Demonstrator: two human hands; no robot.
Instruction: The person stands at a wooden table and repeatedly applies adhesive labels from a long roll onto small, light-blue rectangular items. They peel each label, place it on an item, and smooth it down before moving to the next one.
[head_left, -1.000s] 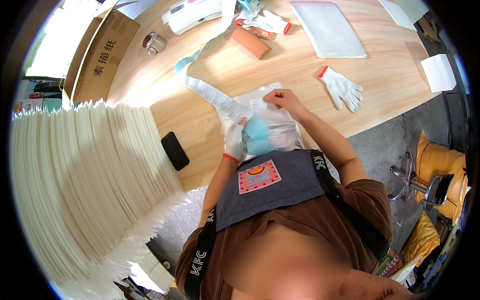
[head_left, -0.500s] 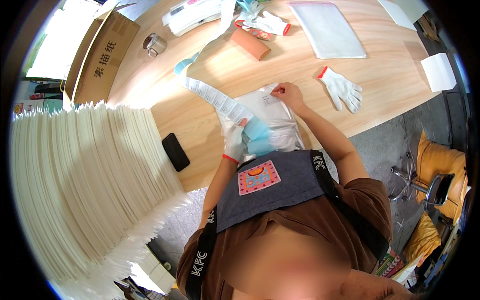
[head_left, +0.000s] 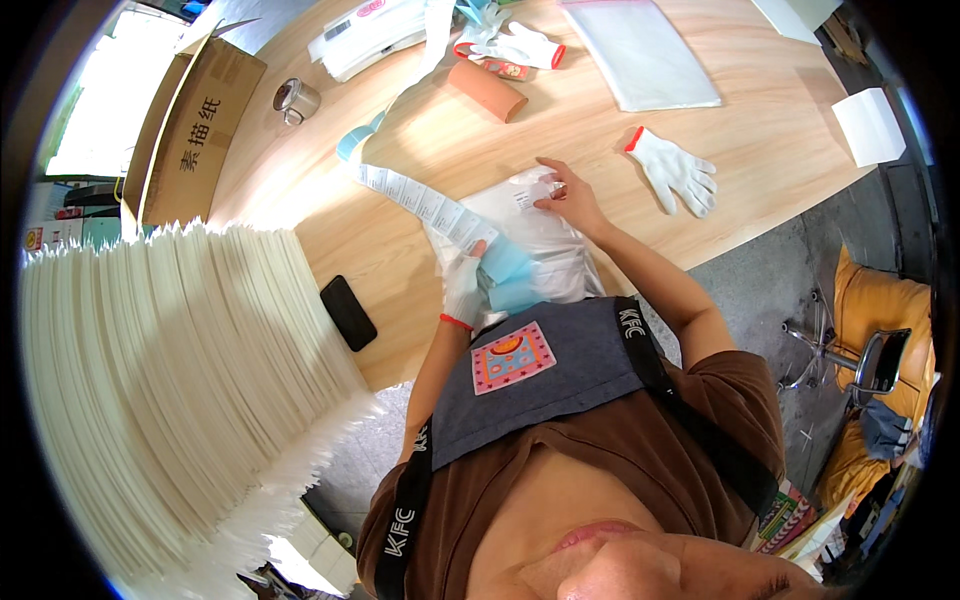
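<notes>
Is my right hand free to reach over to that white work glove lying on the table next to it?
Probably yes. The right hand presses a label on the white packet, bare wood lies between it and the white work glove, and nothing stands in the way.

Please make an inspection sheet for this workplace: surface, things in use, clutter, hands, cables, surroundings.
Surface: wooden table, mostly bare near its right end.
Things in use: white plastic package at the table's near edge; strip of white labels on blue backing running to a blue roll.
Clutter: loose white glove, second white glove, brown cylinder, metal cup, black phone, clear bag, cardboard box.
Hands: left hand, in a white glove, has its grip on the strip's blue backing; bare right hand presses a small label onto the package.
Cables: nothing seen.
Surroundings: tall stack of white sheets at left; stool at right.
</notes>
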